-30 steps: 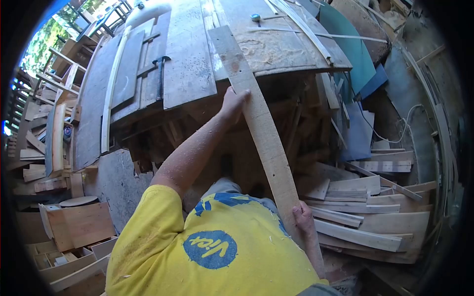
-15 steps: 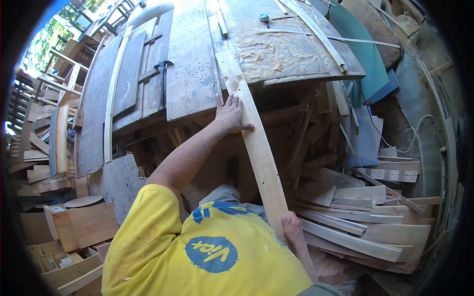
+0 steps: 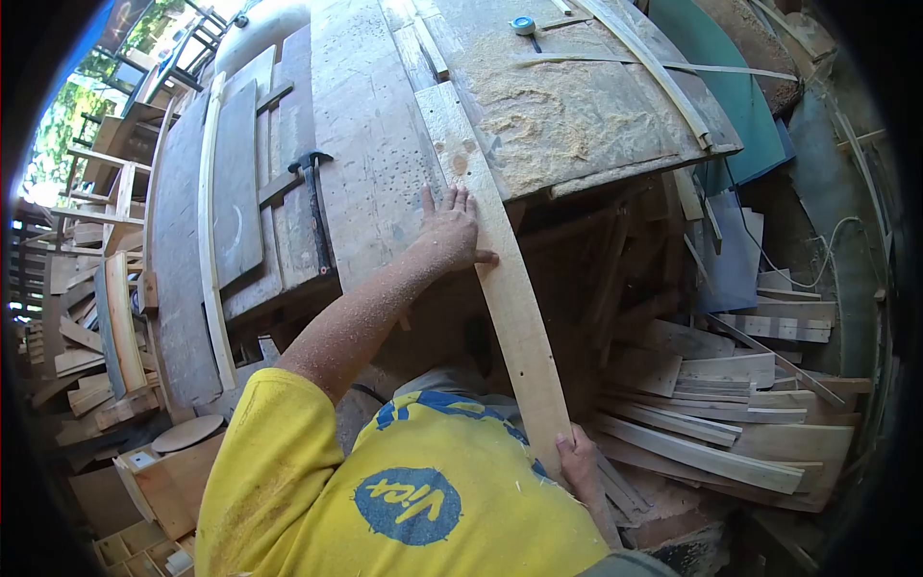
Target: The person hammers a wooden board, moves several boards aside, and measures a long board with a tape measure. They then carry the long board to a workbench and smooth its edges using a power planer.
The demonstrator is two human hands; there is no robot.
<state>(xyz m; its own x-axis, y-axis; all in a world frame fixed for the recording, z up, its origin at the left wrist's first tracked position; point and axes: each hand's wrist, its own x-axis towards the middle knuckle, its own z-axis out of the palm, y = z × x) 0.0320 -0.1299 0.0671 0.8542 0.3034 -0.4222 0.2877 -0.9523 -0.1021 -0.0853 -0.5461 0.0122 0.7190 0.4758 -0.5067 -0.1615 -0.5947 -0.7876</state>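
A long pale wooden plank (image 3: 500,279) runs from the workbench top (image 3: 385,144) down toward my body. My left hand (image 3: 450,229) lies flat against the plank's left edge near the bench's front edge, fingers spread, thumb over the plank. My right hand (image 3: 577,460) grips the plank's near end, low beside my yellow shirt. The far end of the plank rests on the bench beside a patch of sawdust (image 3: 548,111).
A hammer (image 3: 313,207) lies on the bench to the left, with a thin curved strip (image 3: 205,221) and boards. A blue tape measure (image 3: 523,25) sits at the far end. Scrap planks (image 3: 711,423) are piled on the floor at right; wooden boxes (image 3: 168,481) stand at lower left.
The plank has slid forward onto the bench, its far end now lying on the top. My left hand went from gripping the edge to lying flat, and my right hand followed the near end.
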